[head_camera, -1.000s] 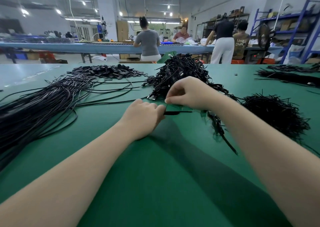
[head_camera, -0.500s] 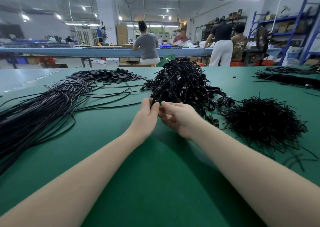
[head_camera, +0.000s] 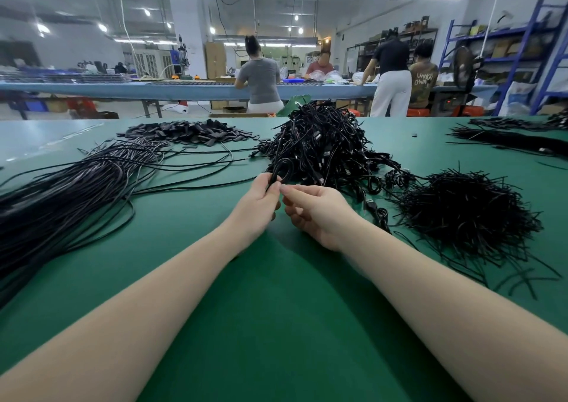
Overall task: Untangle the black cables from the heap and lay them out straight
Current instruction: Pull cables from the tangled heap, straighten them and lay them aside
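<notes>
Across the green tabletop [head_camera: 276, 309], left of the tangled heap [head_camera: 325, 153], straightened cables [head_camera: 61, 199] lie apart for sorting. Just before the heap, left hand [head_camera: 258, 208] pinches a cable loop [head_camera: 281, 169]; right hand [head_camera: 316, 211] fingers curl loosely beside it, apparently empty.

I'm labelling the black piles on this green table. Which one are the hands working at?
The tall tangled heap of looped black cables at centre. The left hand grips a cable loop at its near edge; the straight-laid bundle and frayed strip pile lie untouched.

"UNKN OWN" on the back of a seated person's shirt [head_camera: 423, 79]
</notes>
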Demonstrator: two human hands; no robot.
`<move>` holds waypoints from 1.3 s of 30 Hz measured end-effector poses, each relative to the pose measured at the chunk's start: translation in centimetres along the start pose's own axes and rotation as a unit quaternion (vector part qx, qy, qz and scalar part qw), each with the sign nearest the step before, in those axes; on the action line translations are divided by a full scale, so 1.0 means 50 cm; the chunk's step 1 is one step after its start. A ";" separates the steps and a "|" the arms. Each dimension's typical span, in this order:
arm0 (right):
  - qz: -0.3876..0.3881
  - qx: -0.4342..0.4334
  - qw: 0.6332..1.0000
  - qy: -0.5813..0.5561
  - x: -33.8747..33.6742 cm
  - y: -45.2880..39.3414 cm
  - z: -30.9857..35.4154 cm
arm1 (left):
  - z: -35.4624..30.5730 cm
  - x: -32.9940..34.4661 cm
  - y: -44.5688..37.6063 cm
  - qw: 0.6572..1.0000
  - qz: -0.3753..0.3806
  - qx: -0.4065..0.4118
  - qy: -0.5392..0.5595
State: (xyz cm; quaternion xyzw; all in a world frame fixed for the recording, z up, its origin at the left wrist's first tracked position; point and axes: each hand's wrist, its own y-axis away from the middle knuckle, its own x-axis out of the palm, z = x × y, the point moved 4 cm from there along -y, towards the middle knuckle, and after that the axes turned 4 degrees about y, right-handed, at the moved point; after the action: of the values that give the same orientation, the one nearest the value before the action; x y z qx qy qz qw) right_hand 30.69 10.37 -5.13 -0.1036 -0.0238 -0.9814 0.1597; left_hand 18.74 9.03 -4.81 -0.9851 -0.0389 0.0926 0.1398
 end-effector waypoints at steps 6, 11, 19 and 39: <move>-0.037 -0.050 0.992 0.108 -0.010 -0.001 0.008 | 0.000 -0.002 -0.001 1.000 0.000 -0.007 0.008; -0.049 -0.134 0.973 0.179 -0.008 0.003 0.026 | -0.006 -0.002 0.003 1.000 -0.009 -0.014 0.014; -0.135 -0.344 0.799 0.474 0.011 0.029 0.076 | -0.018 -0.007 0.002 0.998 0.005 -0.060 -0.002; -0.106 -0.278 0.889 0.348 -0.002 0.014 0.073 | -0.067 -0.050 -0.007 0.993 0.066 -0.102 0.002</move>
State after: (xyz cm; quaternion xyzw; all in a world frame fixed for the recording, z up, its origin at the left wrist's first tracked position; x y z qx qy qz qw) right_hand 31.73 10.02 -1.59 0.2071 0.2965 -0.9321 0.0179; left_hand 16.93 8.20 -1.13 -0.9948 0.0168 0.0953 0.0324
